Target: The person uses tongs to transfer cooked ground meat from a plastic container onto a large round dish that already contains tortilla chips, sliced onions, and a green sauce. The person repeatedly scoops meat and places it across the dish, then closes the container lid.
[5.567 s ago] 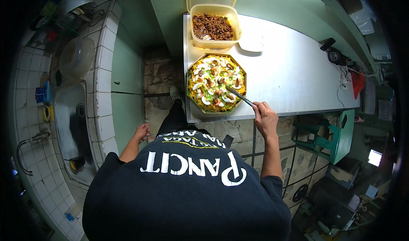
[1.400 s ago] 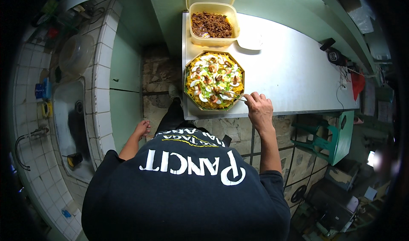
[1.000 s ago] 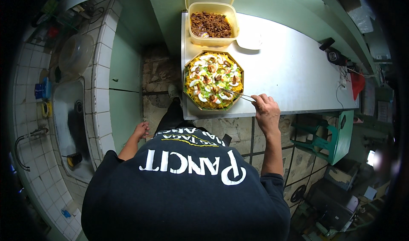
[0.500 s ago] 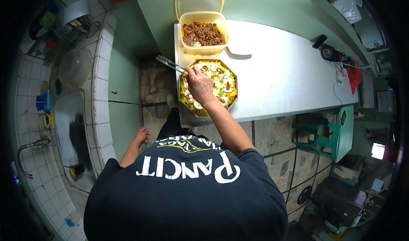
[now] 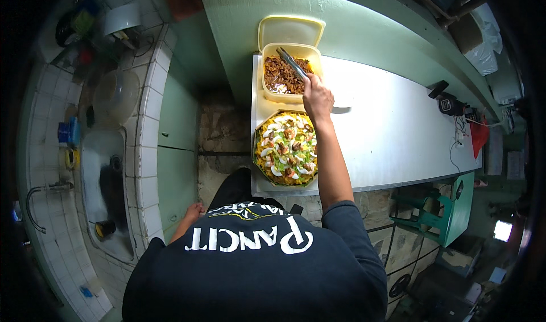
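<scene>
Right hand (image 5: 318, 100) gripping tongs (image 5: 292, 63) over the tub (image 5: 280, 98) at my twelve o'clock: I seemingly gather brown topping (image 5: 274, 71); next, a light pinch.

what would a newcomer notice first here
The bright, egg-topped dish catches the eye first, at the left end of the pale table. Just beyond it, the right hand holds metal tongs over an open tub of brown food. Off to the left, a sink sits among white tiles.
</scene>
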Available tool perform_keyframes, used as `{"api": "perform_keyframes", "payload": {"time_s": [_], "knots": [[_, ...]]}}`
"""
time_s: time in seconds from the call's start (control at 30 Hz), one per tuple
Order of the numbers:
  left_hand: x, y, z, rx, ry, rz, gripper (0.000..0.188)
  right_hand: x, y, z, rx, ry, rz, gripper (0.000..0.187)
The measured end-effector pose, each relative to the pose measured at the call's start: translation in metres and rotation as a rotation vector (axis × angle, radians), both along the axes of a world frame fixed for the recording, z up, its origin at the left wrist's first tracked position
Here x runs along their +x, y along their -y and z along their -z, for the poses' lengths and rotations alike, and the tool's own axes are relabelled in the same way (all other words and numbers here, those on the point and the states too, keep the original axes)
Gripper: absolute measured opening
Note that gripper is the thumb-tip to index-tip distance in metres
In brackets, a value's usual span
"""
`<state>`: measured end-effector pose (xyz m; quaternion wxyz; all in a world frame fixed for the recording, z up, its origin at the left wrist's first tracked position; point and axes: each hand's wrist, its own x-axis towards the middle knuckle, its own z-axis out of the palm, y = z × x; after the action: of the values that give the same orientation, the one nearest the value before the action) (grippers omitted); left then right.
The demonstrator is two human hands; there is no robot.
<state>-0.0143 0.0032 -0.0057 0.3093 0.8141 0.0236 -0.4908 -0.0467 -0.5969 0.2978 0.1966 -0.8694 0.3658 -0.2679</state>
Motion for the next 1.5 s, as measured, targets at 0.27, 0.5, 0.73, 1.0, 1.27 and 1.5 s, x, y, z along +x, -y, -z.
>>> {"api": "perform_keyframes", "payload": {"time_s": [0.27, 0.5, 0.73, 1.0, 1.27, 1.5], "knots": [[0.084, 0.019, -0.001, 0.027, -0.065, 0.203, 0.032, -0.049, 0.025, -0.003, -0.017, -0.261, 0.267, 0.024], [0.137, 0.100, -0.056, 0.005, -0.152, 0.057, 0.034, 0.033, 0.040, 0.039, 0.004, -0.533, 0.178, 0.021], [0.128, 0.048, -0.065, 0.093, -0.146, 0.052, 0.035, 0.023, 0.073, 0.022, -0.057, -0.493, 0.190, 0.027], [0.085, 0.015, -0.049, 0.126, -0.192, -0.040, 0.036, 0.045, 0.079, 0.040, -0.043, -0.569, 0.164, 0.020], [0.023, 0.024, -0.047, 0.138, -0.165, -0.105, 0.038, 0.019, 0.087, 0.033, -0.098, -0.508, 0.007, 0.020], [-0.016, 0.047, -0.037, 0.071, -0.183, -0.142, 0.039, -0.001, 0.086, 0.013, -0.066, -0.516, -0.126, 0.028]]}}
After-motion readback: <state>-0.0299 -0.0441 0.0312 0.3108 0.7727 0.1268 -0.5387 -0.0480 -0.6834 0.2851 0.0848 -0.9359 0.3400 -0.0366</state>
